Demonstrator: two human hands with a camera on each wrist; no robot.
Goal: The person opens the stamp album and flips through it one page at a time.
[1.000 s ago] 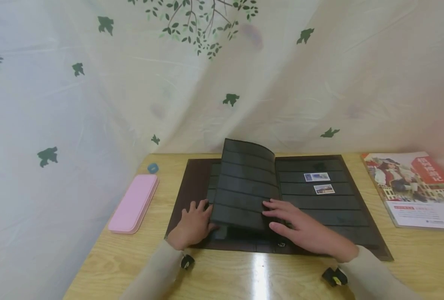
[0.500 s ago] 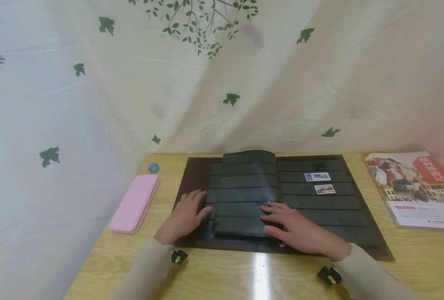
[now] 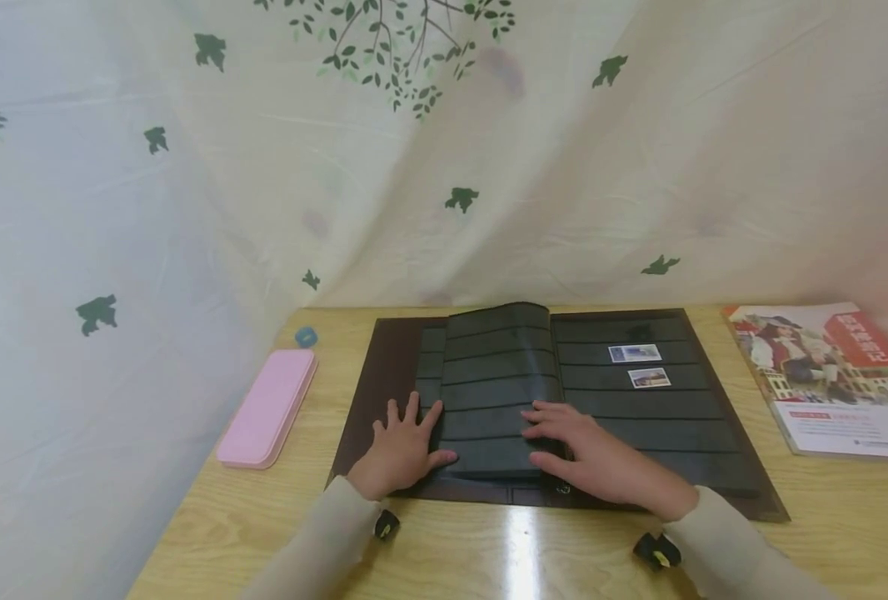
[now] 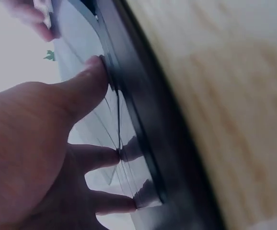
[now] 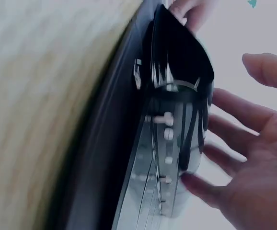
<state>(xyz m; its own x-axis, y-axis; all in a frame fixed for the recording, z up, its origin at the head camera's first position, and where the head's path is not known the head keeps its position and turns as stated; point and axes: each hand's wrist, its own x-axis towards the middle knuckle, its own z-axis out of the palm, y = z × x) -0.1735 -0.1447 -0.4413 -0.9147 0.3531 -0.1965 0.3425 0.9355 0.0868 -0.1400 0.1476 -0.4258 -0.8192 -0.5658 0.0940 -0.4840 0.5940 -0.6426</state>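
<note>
A stamp album (image 3: 361, 392) lies spread on the table, its black pages crossed by strip pockets. My left hand (image 3: 402, 450), fingers straight and spread, rests on the left part, its thumb on the turned page (image 3: 496, 400). That page bulges up near the spine. There my right hand (image 3: 590, 454) touches the bulge with extended fingers, as the right wrist view also shows with the hand (image 5: 258, 148) beside the curved page (image 5: 186, 52). Two stamps, an upper one (image 3: 635, 353) and a lower one (image 3: 650, 378), sit on the right page (image 3: 639, 417).
On the wooden table (image 3: 459, 550), a pink case (image 3: 267, 408) lies left of the album, with a small blue ring-like object (image 3: 306, 337) behind it. A magazine (image 3: 826, 383) lies at the right. Behind the table hangs a patterned curtain (image 3: 549, 167).
The raised page has come down onto the left side. My left hand drew back to the left, then moved right onto the page's edge. The right hand stays nearly in place.
</note>
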